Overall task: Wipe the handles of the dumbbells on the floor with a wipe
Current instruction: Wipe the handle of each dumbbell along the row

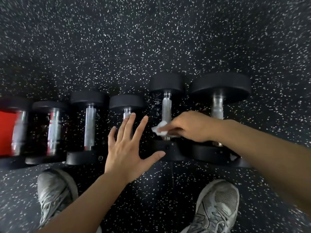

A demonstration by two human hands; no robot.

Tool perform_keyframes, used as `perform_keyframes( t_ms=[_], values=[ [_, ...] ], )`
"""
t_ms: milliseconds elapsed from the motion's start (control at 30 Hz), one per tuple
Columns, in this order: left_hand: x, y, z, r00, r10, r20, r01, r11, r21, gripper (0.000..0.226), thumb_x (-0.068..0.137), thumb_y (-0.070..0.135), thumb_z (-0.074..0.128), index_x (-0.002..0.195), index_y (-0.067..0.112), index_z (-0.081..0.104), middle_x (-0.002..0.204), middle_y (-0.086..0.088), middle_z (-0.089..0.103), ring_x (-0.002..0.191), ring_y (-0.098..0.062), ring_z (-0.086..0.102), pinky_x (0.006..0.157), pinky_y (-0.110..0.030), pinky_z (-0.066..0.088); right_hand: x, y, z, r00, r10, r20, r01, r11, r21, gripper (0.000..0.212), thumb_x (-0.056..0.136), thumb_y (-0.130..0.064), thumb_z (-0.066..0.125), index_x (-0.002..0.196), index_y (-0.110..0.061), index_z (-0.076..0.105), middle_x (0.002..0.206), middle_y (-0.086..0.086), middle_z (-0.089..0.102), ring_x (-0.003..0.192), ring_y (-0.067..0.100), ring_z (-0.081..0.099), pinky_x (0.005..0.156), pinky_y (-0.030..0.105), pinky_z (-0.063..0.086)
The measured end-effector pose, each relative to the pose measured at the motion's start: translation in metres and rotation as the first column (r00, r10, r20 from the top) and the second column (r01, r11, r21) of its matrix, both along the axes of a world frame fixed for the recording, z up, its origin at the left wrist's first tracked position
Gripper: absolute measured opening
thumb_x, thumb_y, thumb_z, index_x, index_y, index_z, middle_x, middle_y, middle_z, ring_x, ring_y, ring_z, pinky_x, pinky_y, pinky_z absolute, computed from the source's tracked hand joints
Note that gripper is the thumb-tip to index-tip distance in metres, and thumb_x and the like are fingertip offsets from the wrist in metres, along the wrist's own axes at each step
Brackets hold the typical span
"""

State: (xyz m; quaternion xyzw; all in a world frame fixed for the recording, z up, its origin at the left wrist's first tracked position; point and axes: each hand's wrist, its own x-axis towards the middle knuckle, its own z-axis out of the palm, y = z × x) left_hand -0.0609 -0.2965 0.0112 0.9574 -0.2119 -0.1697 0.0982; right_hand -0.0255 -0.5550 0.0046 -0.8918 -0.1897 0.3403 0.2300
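Several black dumbbells with silver handles lie in a row on the speckled floor. My right hand [188, 127] grips a white wipe [160, 129] pressed around the near end of the second dumbbell from the right, on its handle [166, 108]. My left hand [129, 143] hovers flat with fingers spread over the dumbbell beside it, hiding most of that handle [127, 112]. The largest dumbbell [220, 86] lies at the far right, its handle partly behind my right wrist. Other handles [90, 126] lie to the left.
Black rubber floor [151, 39] with white flecks stretches beyond the row. My two grey sneakers [217, 206] stand just in front of the dumbbells. A red object [6, 133] sits at the far left edge behind the blurred leftmost dumbbell.
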Motion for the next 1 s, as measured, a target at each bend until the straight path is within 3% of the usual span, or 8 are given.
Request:
perform_keyframes(
  t_ms=[133, 267, 367, 567, 667, 767, 900, 1000],
  values=[
    [0.005, -0.001, 0.001, 0.999, -0.049, -0.003, 0.049, 0.998, 0.037, 0.108, 0.082, 0.098, 0.016, 0.167, 0.032, 0.000, 0.176, -0.001, 0.003, 0.163, -0.022, 0.005, 0.128, -0.059, 0.011, 0.007, 0.000, 0.009, 0.986, -0.130, 0.104, 0.121, 0.988, 0.091, 0.038, 0.101, -0.032, 0.054, 0.134, -0.050, 0.055, 0.106, -0.014, 0.074, 0.079, 0.008, 0.068, 0.080, 0.033, 0.057],
    [0.003, -0.001, 0.001, 1.000, -0.014, 0.004, 0.014, 1.000, -0.006, 0.109, 0.082, 0.097, 0.021, 0.167, 0.030, 0.007, 0.175, 0.000, 0.014, 0.161, -0.020, 0.015, 0.127, -0.057, 0.017, 0.026, -0.008, 0.002, 0.906, -0.245, 0.346, 0.246, 0.968, 0.042, 0.039, 0.105, -0.042, 0.040, 0.143, -0.047, 0.048, 0.123, -0.004, 0.072, 0.103, 0.023, 0.069, 0.085, 0.041, 0.056],
    [0.004, -0.002, 0.000, 0.999, 0.037, -0.002, -0.037, 0.999, -0.039, 0.111, 0.080, 0.098, 0.025, 0.166, 0.030, 0.012, 0.172, 0.001, 0.022, 0.158, -0.018, 0.023, 0.127, -0.054, 0.020, 0.019, -0.003, -0.001, 0.938, -0.103, 0.330, 0.129, 0.990, -0.058, 0.038, 0.107, -0.042, 0.039, 0.143, -0.050, 0.045, 0.121, -0.002, 0.072, 0.100, 0.025, 0.069, 0.082, 0.040, 0.055],
    [0.003, -0.002, 0.000, 0.998, 0.058, -0.019, -0.059, 0.996, -0.063, 0.112, 0.077, 0.099, 0.030, 0.165, 0.031, 0.017, 0.170, 0.005, 0.027, 0.156, -0.015, 0.027, 0.128, -0.048, 0.020, 0.000, 0.007, 0.013, 0.996, 0.080, 0.044, -0.077, 0.995, -0.060, 0.038, 0.104, -0.045, 0.044, 0.140, -0.058, 0.045, 0.134, -0.010, 0.067, 0.112, 0.019, 0.066, 0.096, 0.039, 0.052],
    [0.002, -0.001, 0.001, 0.997, 0.075, -0.017, -0.076, 0.994, -0.078, 0.112, 0.076, 0.099, 0.033, 0.164, 0.031, 0.020, 0.168, 0.006, 0.031, 0.153, -0.016, 0.032, 0.127, -0.044, 0.020, 0.013, 0.006, 0.021, 0.978, -0.004, 0.211, 0.020, 0.997, -0.073, 0.038, 0.106, -0.040, 0.042, 0.142, -0.051, 0.047, 0.111, -0.010, 0.071, 0.081, 0.014, 0.066, 0.079, 0.034, 0.052],
    [0.002, -0.001, 0.003, 0.997, 0.082, -0.017, -0.083, 0.993, -0.085, 0.112, 0.076, 0.099, 0.034, 0.164, 0.031, 0.022, 0.168, 0.006, 0.032, 0.152, -0.017, 0.034, 0.127, -0.045, 0.022, 0.030, 0.001, 0.011, 0.909, -0.165, 0.382, 0.213, 0.973, -0.085, 0.039, 0.107, -0.032, 0.046, 0.142, -0.048, 0.048, 0.117, -0.001, 0.072, 0.092, 0.024, 0.069, 0.075, 0.031, 0.049],
    [0.003, 0.000, 0.003, 0.998, 0.066, -0.024, -0.068, 0.995, -0.074, 0.110, 0.077, 0.099, 0.032, 0.163, 0.031, 0.023, 0.167, 0.006, 0.032, 0.152, -0.015, 0.033, 0.126, -0.048, 0.025, 0.026, 0.011, -0.006, 0.924, -0.118, 0.364, 0.179, 0.974, -0.139, 0.041, 0.103, -0.025, 0.050, 0.137, -0.048, 0.050, 0.118, -0.002, 0.072, 0.099, 0.027, 0.069, 0.079, 0.036, 0.054],
    [0.003, 0.000, 0.002, 0.998, 0.063, -0.024, -0.064, 0.996, -0.068, 0.110, 0.077, 0.099, 0.031, 0.163, 0.030, 0.024, 0.166, 0.006, 0.033, 0.152, -0.014, 0.032, 0.126, -0.049, 0.026, 0.016, 0.009, 0.004, 0.976, -0.011, 0.220, 0.042, 0.990, -0.136, 0.038, 0.104, -0.030, 0.051, 0.136, -0.048, 0.053, 0.113, 0.000, 0.073, 0.087, 0.021, 0.068, 0.078, 0.035, 0.054]
  ],
)
